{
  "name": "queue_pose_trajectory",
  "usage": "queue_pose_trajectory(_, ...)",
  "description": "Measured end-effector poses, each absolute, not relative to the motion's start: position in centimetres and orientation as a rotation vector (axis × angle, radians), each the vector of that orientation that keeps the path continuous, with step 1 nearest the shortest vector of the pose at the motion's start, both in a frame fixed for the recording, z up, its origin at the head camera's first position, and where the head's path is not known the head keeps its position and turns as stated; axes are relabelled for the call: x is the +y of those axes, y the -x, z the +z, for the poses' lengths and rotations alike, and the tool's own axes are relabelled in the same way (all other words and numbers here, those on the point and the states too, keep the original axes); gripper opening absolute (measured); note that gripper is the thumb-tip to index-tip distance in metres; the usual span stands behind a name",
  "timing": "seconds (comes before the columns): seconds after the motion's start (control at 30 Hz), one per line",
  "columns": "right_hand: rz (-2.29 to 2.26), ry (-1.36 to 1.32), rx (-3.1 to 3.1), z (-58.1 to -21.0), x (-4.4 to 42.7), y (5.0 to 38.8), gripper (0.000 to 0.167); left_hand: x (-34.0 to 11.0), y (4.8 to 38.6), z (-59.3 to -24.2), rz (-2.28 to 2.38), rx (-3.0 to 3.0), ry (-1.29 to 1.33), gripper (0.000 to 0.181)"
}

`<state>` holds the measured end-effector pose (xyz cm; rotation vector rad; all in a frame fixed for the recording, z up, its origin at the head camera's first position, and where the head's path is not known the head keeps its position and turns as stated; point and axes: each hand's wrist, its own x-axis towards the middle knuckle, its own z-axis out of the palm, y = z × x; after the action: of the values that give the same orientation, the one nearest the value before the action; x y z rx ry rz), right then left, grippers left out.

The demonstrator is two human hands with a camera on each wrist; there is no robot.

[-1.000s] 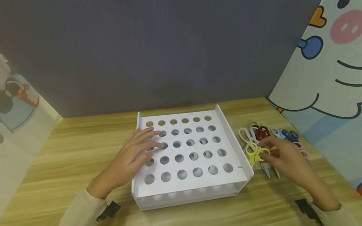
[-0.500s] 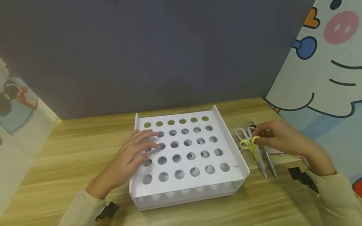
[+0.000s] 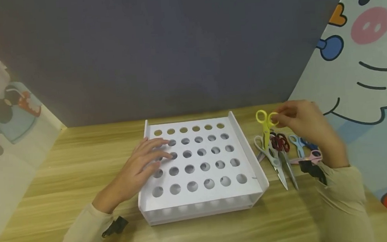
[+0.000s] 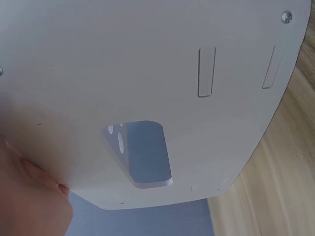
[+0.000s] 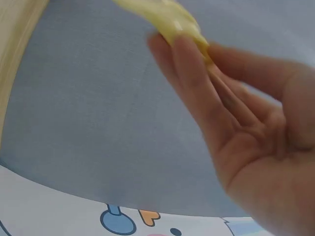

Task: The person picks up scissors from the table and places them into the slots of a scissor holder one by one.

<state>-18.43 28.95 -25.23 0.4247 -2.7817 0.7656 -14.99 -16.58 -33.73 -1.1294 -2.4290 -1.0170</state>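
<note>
Yellow scissors (image 3: 265, 125) hang points down from my right hand (image 3: 303, 122), which pinches one of their handle loops above the other scissors. The right wrist view shows the yellow handle (image 5: 174, 22) between thumb and fingertips. My left hand (image 3: 141, 167) rests with spread, relaxed fingers on the left part of a white rack (image 3: 197, 177) whose top has rows of round holes. In the left wrist view the rack's side panel (image 4: 147, 73) with a cut-out fills most of the picture, part of the left hand at its edge.
Right of the rack lie white-handled scissors (image 3: 271, 156), dark red scissors (image 3: 280, 143), light blue scissors (image 3: 296, 143) and pink scissors (image 3: 314, 156); dark blue handles are partly hidden by the right arm. A grey panel (image 3: 182, 54) stands behind the wooden table (image 3: 66, 175).
My right hand has lifted the yellow scissors up and away from the pile, and they now hang points down. The left hand and the rack stay put.
</note>
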Motion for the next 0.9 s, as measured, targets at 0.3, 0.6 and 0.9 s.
queue_pose_trajectory(0.3, 0.884, -0.321, -2.336, -25.7, 28.3, 19.0, 0.020, -16.8, 14.8, -33.3, -0.956, -2.483, 1.138, 0.026)
queue_pose_trajectory(0.6, 1.046, -0.426, -2.120, -25.9, 26.8, 19.8, 0.017, -16.7, 14.7, -33.3, -0.976, -2.464, 1.128, 0.028)
queue_pose_trajectory(0.9, 1.107, -0.489, -2.000, -27.0, 24.6, 20.4, 0.015, -16.7, 14.8, -33.3, -0.980, -2.472, 1.130, 0.027)
